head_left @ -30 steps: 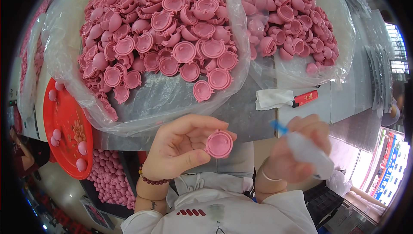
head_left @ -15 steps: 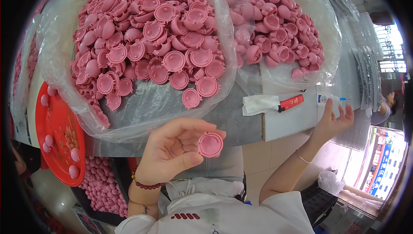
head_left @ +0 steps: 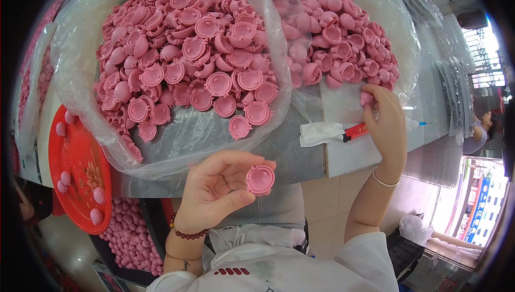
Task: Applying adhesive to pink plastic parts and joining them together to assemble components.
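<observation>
One pink cup (head_left: 260, 180) in the left grip (head_left: 214, 187), one half-hidden pink piece (head_left: 366, 99) in the right grip (head_left: 387, 123).

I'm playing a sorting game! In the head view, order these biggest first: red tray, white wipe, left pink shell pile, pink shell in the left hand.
1. Left pink shell pile
2. Red tray
Last, unsure: white wipe and held pink shell look alike; the shell may be nearer the camera.

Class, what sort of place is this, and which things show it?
Probably a small assembly workshop. Matching pink plastic parts are heaped in clear plastic sheeting on a worktable, a dark bin below holds many pink pieces, and the left hand holds a single part.
</observation>
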Demonstrator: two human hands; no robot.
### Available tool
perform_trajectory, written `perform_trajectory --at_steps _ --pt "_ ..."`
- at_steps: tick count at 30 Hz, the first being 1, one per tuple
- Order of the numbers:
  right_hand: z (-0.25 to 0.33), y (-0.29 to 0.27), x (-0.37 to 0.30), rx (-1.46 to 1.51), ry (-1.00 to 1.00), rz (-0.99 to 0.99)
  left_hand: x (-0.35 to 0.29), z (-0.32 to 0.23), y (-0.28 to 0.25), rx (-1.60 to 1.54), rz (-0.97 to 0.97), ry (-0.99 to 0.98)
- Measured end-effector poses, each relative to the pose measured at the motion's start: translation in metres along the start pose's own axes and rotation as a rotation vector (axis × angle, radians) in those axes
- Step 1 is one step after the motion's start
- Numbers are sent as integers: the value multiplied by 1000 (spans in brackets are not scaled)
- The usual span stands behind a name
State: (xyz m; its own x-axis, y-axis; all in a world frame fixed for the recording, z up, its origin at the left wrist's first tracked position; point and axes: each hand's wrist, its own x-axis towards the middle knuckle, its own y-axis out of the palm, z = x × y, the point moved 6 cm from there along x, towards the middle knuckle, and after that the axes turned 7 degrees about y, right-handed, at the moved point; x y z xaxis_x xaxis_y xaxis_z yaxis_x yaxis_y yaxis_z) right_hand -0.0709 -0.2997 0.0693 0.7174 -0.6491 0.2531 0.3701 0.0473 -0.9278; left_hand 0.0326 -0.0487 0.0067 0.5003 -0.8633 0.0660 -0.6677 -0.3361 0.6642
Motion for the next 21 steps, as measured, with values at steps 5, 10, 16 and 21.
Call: perform_trajectory --at_steps 5,10,16,21 --pt "4 3 5 76 -23 58 1 -1 -1 8 3 -13" --pt "-2 1 5 142 30 -83 1 0 -1 20 13 -2" --pt "33 -19 -31 536 -32 -100 2 -1 -3 23 -8 34" --pt "90 29 -74 472 -233 205 2 -3 -6 75 -24 100"
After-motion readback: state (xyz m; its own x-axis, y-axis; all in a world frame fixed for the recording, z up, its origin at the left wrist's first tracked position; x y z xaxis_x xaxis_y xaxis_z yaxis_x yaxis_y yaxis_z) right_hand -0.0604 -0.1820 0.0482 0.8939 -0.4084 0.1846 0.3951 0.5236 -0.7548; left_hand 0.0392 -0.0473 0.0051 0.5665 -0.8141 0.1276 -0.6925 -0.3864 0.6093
